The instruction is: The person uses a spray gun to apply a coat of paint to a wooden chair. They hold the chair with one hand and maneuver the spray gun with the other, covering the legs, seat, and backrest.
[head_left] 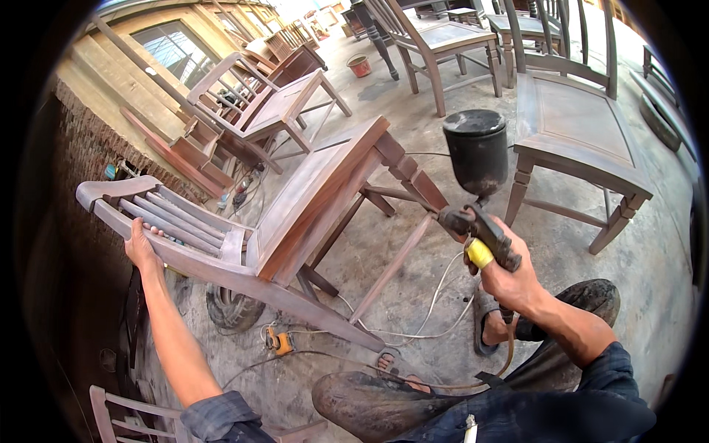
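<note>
A wooden chair (314,196) in brownish-grey tones stands tilted in front of me, its back leaning toward my left. My left hand (142,244) grips the side post of its backrest, fingers wrapped round the wood. In my right hand (509,269) is a spray gun (476,225) with a black paint cup (476,151) on top and yellow tape about its handle. Its nozzle points toward the chair's front leg, close to the wood. A hose (509,343) runs down from the gun's grip. No spray can be made out.
Other wooden chairs stand right (576,125), far left (273,111) and at the back (443,40). An orange power tool (279,341), cables (421,336) and a tyre (235,308) lie on the concrete floor. A red bucket (360,66) stands farther off; another chair (136,417) is at lower left.
</note>
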Available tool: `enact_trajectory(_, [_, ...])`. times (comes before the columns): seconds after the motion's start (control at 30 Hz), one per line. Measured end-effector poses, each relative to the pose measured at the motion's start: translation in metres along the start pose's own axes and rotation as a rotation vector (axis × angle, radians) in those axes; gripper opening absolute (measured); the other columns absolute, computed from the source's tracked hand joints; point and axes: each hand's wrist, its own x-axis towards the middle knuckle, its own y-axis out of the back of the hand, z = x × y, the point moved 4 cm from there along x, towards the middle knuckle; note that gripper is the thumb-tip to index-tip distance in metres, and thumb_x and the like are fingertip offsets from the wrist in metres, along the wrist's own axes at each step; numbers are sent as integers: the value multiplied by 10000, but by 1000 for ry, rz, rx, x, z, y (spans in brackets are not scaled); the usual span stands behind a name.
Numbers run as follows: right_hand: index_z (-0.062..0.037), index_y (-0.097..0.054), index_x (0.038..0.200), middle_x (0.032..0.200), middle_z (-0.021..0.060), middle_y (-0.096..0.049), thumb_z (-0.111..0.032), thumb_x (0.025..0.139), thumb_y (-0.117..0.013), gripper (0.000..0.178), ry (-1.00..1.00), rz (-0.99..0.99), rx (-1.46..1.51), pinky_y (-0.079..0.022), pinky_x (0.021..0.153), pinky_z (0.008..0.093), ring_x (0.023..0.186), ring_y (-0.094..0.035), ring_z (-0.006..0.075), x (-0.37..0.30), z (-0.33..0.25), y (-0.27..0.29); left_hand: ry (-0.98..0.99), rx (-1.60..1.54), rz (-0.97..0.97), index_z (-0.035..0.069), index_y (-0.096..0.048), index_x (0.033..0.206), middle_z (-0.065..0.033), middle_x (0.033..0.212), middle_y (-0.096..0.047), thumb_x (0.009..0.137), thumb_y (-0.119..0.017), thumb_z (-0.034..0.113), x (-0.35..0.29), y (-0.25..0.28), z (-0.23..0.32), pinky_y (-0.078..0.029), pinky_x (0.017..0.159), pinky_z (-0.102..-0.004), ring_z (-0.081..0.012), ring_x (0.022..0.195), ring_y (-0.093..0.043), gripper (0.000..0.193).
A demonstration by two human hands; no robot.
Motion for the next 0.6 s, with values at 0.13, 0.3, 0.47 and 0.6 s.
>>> enact_trajectory(0.13, [9, -543, 1359, 909, 16, -608, -66, 968, -614, 404, 5, -36, 59, -477, 709, 251, 807, -556, 72, -5, -3, -10, -1, -5, -3, 65, -577, 869, -32, 747, -568, 886, -732, 168, -4, -2, 1, -532, 533, -324, -153, 598, -588, 187])
enact_trajectory(0.3, [-2, -548, 1356, 897, 8, -607, -68, 982, -604, 384, 44, 30, -44, -478, 696, 256, 783, -551, 75, 14, -2, -2, 9, 1, 8, 63, -574, 878, -31, 745, -566, 894, -726, 169, -11, -6, 5, -529, 531, -324, -152, 596, -584, 185])
enact_trajectory(0.47, [-4, -523, 1381, 868, 17, -618, -89, 1007, -587, 388, 46, 81, -19, -491, 676, 254, 751, -567, 79, 20, -4, -8, 8, -52, -10, 59, -572, 897, -36, 739, -556, 899, -717, 163, -13, -1, 7, -518, 522, -341, -168, 589, -574, 178])
enact_trajectory(0.6, [11, -484, 1430, 876, 21, -613, -93, 1002, -581, 450, -63, -1, 3, -487, 679, 252, 762, -566, 82, 1, 1, -16, -39, -16, 46, 25, -580, 956, -65, 772, -573, 885, -724, 141, -19, -18, 8, -532, 527, -365, -184, 607, -589, 198])
